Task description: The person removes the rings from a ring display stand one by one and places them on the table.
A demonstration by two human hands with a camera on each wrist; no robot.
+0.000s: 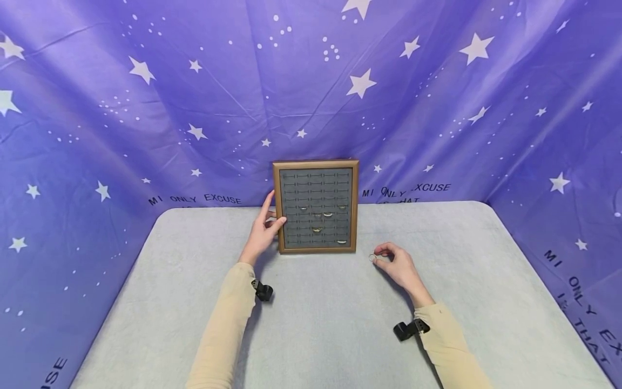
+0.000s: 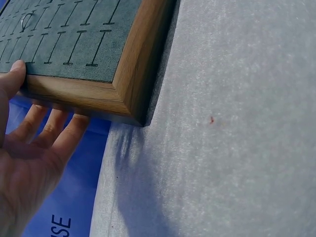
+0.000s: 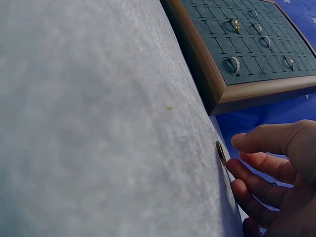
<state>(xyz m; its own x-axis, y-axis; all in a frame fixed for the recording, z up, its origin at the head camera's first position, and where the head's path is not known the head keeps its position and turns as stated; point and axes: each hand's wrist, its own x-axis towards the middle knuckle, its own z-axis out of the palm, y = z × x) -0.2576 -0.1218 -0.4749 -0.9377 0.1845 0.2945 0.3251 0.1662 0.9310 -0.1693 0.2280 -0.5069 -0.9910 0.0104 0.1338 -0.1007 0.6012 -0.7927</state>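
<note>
A wood-framed ring display case (image 1: 318,189) with a grey-green slotted pad stands upright at the back of the table. My left hand (image 1: 262,233) grips its left side, thumb on the front and other fingers (image 2: 70,134) around the edge. Several rings sit in the slots, including a gold-toned ring (image 3: 235,25) and a silvery ring (image 3: 233,64). Right of the case, low over the table, my right hand (image 1: 397,266) is at a loose thin ring (image 3: 221,153). One fingertip touches that ring and the thumb is close by; whether they pinch it is unclear.
A pale grey cloth covers the table (image 1: 320,324). Behind it and along both sides hangs a purple-blue curtain (image 1: 291,81) with white stars and lettering. Black cameras sit on the left wrist (image 1: 263,290) and right wrist (image 1: 411,328).
</note>
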